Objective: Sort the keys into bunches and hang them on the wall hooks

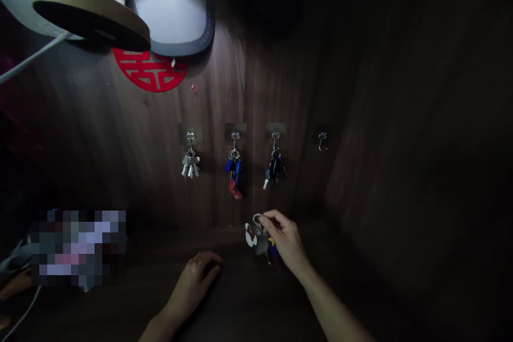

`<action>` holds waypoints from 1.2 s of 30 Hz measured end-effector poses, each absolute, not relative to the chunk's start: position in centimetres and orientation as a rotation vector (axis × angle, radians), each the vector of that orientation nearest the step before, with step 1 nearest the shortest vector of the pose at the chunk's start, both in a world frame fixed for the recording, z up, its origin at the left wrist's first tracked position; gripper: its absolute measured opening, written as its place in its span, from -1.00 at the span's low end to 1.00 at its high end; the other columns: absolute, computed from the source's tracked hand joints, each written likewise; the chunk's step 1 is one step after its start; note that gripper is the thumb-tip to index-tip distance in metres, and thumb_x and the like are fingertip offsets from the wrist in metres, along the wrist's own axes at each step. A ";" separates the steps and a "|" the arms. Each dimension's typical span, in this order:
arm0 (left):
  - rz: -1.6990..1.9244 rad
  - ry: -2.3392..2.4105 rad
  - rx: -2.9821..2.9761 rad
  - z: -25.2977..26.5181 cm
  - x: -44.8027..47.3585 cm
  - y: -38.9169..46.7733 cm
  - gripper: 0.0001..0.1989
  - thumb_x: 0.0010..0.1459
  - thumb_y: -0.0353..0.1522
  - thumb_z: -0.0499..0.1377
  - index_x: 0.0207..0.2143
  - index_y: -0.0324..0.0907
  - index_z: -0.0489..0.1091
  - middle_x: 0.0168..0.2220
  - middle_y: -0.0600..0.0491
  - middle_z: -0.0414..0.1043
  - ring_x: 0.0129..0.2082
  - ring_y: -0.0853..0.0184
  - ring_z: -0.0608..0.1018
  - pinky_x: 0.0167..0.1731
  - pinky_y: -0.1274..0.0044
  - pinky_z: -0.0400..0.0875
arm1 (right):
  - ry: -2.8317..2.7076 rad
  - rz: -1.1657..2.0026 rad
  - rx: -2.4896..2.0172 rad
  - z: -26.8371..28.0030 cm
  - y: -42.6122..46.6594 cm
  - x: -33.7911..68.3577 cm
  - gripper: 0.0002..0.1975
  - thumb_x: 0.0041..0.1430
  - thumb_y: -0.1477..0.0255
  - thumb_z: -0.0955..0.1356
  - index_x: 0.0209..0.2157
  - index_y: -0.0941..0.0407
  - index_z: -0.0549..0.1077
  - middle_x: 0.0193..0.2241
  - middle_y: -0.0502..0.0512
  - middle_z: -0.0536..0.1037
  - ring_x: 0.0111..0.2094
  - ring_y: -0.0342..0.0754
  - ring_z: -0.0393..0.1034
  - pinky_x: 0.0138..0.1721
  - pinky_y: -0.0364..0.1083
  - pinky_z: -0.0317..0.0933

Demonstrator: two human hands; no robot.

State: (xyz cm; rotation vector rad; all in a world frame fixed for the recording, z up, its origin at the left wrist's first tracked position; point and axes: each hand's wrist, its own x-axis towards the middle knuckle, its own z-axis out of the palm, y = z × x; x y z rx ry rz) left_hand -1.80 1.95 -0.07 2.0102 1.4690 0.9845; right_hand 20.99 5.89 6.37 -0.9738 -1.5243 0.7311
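Just below right fingers (277, 217): keys (262, 246), ring (256, 215) pinched.

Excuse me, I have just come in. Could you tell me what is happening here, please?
A person's right hand holds a key bunch by its ring, below a row of hooks. The left hand seems to rest on the dark surface. Above, a silver key bunch, a blue and red one and a darker one each hang from a hook. A fourth hook is to their right.
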 end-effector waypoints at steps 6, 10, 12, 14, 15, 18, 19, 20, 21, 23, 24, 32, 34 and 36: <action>0.944 1.479 2.047 -0.1 -1.8 2.1 -0.84 0.13 -0.32 0.04 -0.32 -0.09 0.42 -0.27 0.08 0.52 -0.21 0.26 0.51 -0.12 0.46 0.35 | -1.383 0.587 -0.904 11.1 7.9 22.3 -0.72 0.00 0.19 0.36 -0.48 0.14 0.44 -0.66 -0.09 0.33 -0.59 -0.19 0.21 -0.56 -0.22 0.09; 0.933 1.461 2.042 0.0 -1.9 2.3 -0.84 0.13 -0.31 0.04 -0.33 -0.09 0.42 -0.28 0.08 0.52 -0.22 0.27 0.52 -0.14 0.47 0.37 | -1.302 0.564 -0.835 13.9 9.6 22.9 -0.72 -0.04 0.19 0.38 -0.48 0.14 0.44 -0.66 -0.09 0.35 -0.61 -0.21 0.20 -0.58 -0.22 0.09; 0.952 1.453 2.039 -0.1 -1.9 2.4 -0.84 0.12 -0.32 0.05 -0.34 -0.09 0.42 -0.28 0.08 0.52 -0.23 0.27 0.52 -0.15 0.48 0.37 | -1.254 0.548 -0.816 15.1 10.3 23.2 -0.72 -0.06 0.19 0.39 -0.49 0.15 0.44 -0.67 -0.10 0.34 -0.62 -0.21 0.19 -0.59 -0.22 0.08; 0.972 1.447 2.039 -0.4 -1.9 2.5 -0.84 0.12 -0.31 0.05 -0.34 -0.09 0.43 -0.28 0.07 0.52 -0.23 0.27 0.52 -0.15 0.49 0.37 | -1.220 0.530 -0.800 16.2 11.0 23.5 -0.72 -0.08 0.19 0.40 -0.50 0.15 0.43 -0.68 -0.11 0.34 -0.63 -0.22 0.18 -0.60 -0.23 0.07; 0.976 1.445 2.040 -0.6 -1.9 2.6 -0.84 0.12 -0.31 0.06 -0.34 -0.09 0.43 -0.29 0.07 0.53 -0.23 0.27 0.52 -0.14 0.49 0.37 | -1.209 0.526 -0.791 16.7 11.2 23.6 -0.72 -0.09 0.19 0.40 -0.51 0.15 0.43 -0.68 -0.11 0.34 -0.63 -0.22 0.18 -0.61 -0.23 0.06; 0.974 1.453 2.038 -0.8 -2.0 2.6 -0.84 0.12 -0.31 0.06 -0.34 -0.09 0.43 -0.28 0.08 0.53 -0.23 0.27 0.52 -0.14 0.49 0.37 | -1.190 0.535 -0.771 17.8 12.0 23.8 -0.72 -0.11 0.20 0.41 -0.52 0.15 0.42 -0.69 -0.11 0.33 -0.64 -0.22 0.17 -0.62 -0.22 0.05; 0.974 1.459 2.035 -0.7 -2.0 2.6 -0.85 0.12 -0.32 0.06 -0.34 -0.09 0.42 -0.29 0.09 0.53 -0.23 0.28 0.52 -0.14 0.49 0.37 | -1.188 0.540 -0.768 18.0 12.3 23.8 -0.72 -0.12 0.20 0.41 -0.52 0.15 0.42 -0.69 -0.11 0.33 -0.64 -0.22 0.17 -0.62 -0.22 0.05; 0.975 1.463 2.033 -0.7 -2.0 2.6 -0.85 0.12 -0.33 0.06 -0.34 -0.09 0.42 -0.29 0.09 0.53 -0.23 0.28 0.52 -0.14 0.49 0.37 | -1.186 0.543 -0.768 18.3 12.5 23.7 -0.72 -0.13 0.21 0.41 -0.52 0.15 0.42 -0.69 -0.11 0.33 -0.64 -0.22 0.17 -0.62 -0.22 0.05; 0.977 1.465 2.032 -0.6 -1.9 2.6 -0.85 0.12 -0.33 0.06 -0.34 -0.09 0.43 -0.29 0.09 0.53 -0.23 0.28 0.52 -0.15 0.49 0.36 | -1.184 0.544 -0.771 18.4 12.8 23.7 -0.72 -0.14 0.21 0.41 -0.51 0.15 0.42 -0.69 -0.11 0.33 -0.63 -0.22 0.17 -0.61 -0.22 0.05; 0.976 1.459 2.031 -0.4 -1.9 2.6 -0.85 0.11 -0.34 0.06 -0.35 -0.08 0.43 -0.30 0.10 0.53 -0.24 0.28 0.52 -0.16 0.50 0.37 | -1.175 0.544 -0.794 18.7 13.2 23.6 -0.72 -0.14 0.21 0.40 -0.51 0.16 0.42 -0.68 -0.10 0.34 -0.62 -0.21 0.19 -0.60 -0.22 0.06; 0.974 1.457 2.031 -0.4 -1.9 2.5 -0.85 0.11 -0.34 0.06 -0.35 -0.09 0.43 -0.30 0.10 0.53 -0.24 0.28 0.52 -0.17 0.50 0.37 | -1.169 0.544 -0.808 18.9 13.4 23.6 -0.72 -0.14 0.21 0.40 -0.51 0.16 0.42 -0.68 -0.10 0.34 -0.62 -0.21 0.19 -0.60 -0.22 0.06; 0.958 1.459 2.034 -0.4 -1.9 2.6 -0.84 0.12 -0.33 0.04 -0.36 -0.09 0.42 -0.31 0.10 0.53 -0.25 0.29 0.52 -0.15 0.51 0.37 | -1.161 0.550 -0.873 18.6 14.6 23.5 -0.72 -0.20 0.23 0.41 -0.54 0.17 0.41 -0.68 -0.09 0.36 -0.62 -0.19 0.22 -0.61 -0.20 0.07; 0.955 1.462 2.036 -0.3 -1.9 2.6 -0.84 0.12 -0.32 0.04 -0.36 -0.09 0.42 -0.31 0.10 0.53 -0.24 0.29 0.52 -0.14 0.51 0.36 | -1.171 0.551 -0.881 18.3 14.5 23.5 -0.71 -0.21 0.22 0.41 -0.53 0.17 0.42 -0.67 -0.08 0.38 -0.62 -0.18 0.23 -0.61 -0.19 0.07; 0.950 1.460 2.034 -0.2 -1.8 2.6 -0.83 0.12 -0.32 0.04 -0.36 -0.09 0.42 -0.30 0.09 0.53 -0.24 0.28 0.52 -0.15 0.50 0.37 | -1.178 0.547 -0.883 17.9 14.2 23.5 -0.69 -0.19 0.19 0.40 -0.51 0.16 0.43 -0.66 -0.06 0.40 -0.61 -0.17 0.25 -0.60 -0.19 0.08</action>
